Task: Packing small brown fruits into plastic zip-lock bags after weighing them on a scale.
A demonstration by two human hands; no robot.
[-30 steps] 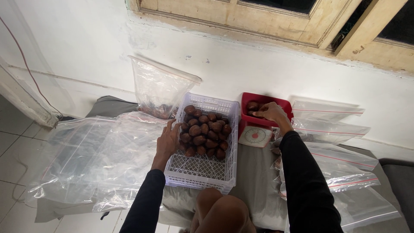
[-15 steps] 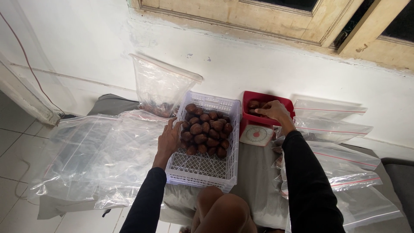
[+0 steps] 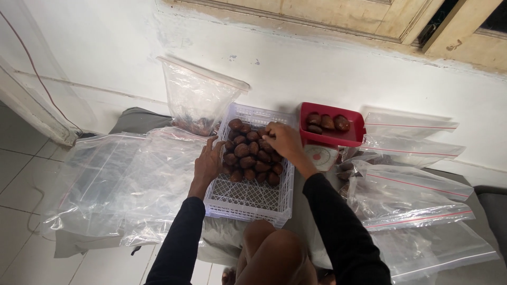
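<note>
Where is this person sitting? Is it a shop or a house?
Probably a room in a house, on the floor: there is a tiled floor, a plain white wall under a wooden window frame, and a cloth spread out for working.

My right hand point(image 3: 282, 140) is off the red tray point(image 3: 355, 138) and now sits on the brown fruits point(image 3: 248, 158) in the white basket point(image 3: 248, 203).

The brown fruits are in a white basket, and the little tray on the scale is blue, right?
Not quite. The head view shows the tray on the scale is red, not blue. The brown fruits are indeed in a white basket.
</note>
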